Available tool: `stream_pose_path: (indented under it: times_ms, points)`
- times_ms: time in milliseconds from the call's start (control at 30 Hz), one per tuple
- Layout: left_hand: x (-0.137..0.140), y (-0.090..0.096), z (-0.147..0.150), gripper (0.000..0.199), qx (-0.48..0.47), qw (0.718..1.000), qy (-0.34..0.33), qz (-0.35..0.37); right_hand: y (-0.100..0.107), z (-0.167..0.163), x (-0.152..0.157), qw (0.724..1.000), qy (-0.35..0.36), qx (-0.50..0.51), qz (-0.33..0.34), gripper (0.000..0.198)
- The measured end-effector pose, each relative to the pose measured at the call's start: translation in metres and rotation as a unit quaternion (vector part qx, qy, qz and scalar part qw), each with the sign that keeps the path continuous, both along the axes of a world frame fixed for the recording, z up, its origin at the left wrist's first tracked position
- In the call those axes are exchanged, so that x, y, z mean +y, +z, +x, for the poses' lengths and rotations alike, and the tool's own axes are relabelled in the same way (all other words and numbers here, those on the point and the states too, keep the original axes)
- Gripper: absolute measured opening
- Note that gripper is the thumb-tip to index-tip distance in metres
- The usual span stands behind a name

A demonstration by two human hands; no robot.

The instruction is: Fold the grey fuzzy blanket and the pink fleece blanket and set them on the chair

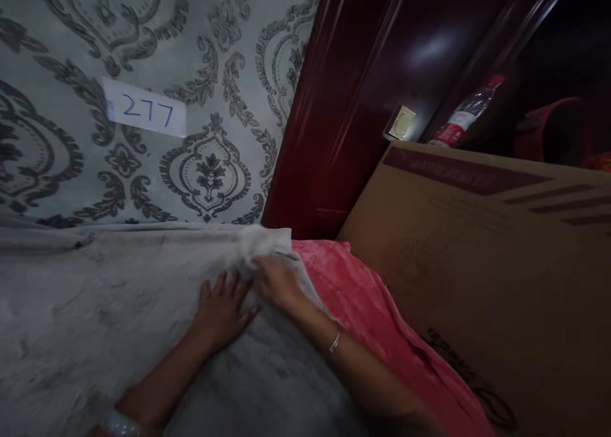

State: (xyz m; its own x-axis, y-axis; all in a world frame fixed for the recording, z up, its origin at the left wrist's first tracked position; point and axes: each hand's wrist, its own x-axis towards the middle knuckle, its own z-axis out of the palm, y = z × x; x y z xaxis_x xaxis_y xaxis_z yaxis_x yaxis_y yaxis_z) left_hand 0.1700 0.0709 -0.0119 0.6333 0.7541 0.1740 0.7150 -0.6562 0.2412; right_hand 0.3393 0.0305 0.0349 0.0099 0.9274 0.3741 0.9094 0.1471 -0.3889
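Grey sheet point(119, 310) lay beneath the left hand point(222, 316), fingers spread flat, seemingly to brace it; the right hand point(279, 283) curled near its far corner, too blurred to tell whether gripping. Beyond, a pink blanket point(348, 281) separated sheet from cardboard box point(477, 265).

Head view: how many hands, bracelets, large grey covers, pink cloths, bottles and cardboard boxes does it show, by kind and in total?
Hands: 2 (left hand, right hand)
Bracelets: 2 (pale bracelet, silvery bracelet)
Large grey cover: 1
Pink cloth: 1
Bottle: 1
Cardboard box: 1
Total: 8
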Motion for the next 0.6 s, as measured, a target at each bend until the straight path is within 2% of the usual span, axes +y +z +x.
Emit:
stream_pose_path:
  times_ms: [67,100,133,200,267,333,467,600]
  points:
    - [0.003,-0.003,-0.002,0.051,-0.004,1.0,-0.028,-0.011,-0.007,-0.032,-0.014,0.992,0.12,-0.042,-0.017,0.045]
    - [0.005,-0.004,-0.003,0.048,-0.011,0.999,-0.046,-0.017,-0.009,-0.04,-0.018,0.989,0.145,-0.036,-0.019,0.042]
    - [0.006,-0.004,-0.004,0.046,-0.022,0.998,-0.06,-0.019,-0.009,-0.04,-0.02,0.992,0.129,-0.008,-0.014,0.038]
    - [0.006,-0.003,-0.004,0.054,-0.053,0.997,-0.056,-0.009,-0.005,-0.022,-0.015,0.997,0.007,0.073,0.01,0.028]
    - [0.004,0.0,-0.003,0.064,-0.069,0.997,-0.022,0.002,0.002,0.015,-0.002,0.977,-0.157,0.137,0.032,0.028]
    - [0.001,0.003,-0.003,0.065,-0.07,0.998,-0.007,0.004,0.008,0.055,0.016,0.962,-0.226,0.153,0.035,0.033]
    - [0.001,0.0,-0.002,0.059,-0.085,0.996,-0.023,-0.002,0.003,0.109,0.052,0.936,-0.302,0.184,0.007,0.027]
    - [0.004,-0.012,-0.003,0.064,-0.117,0.993,-0.024,0.024,-0.014,0.12,0.084,0.93,-0.298,0.211,-0.044,0.024]
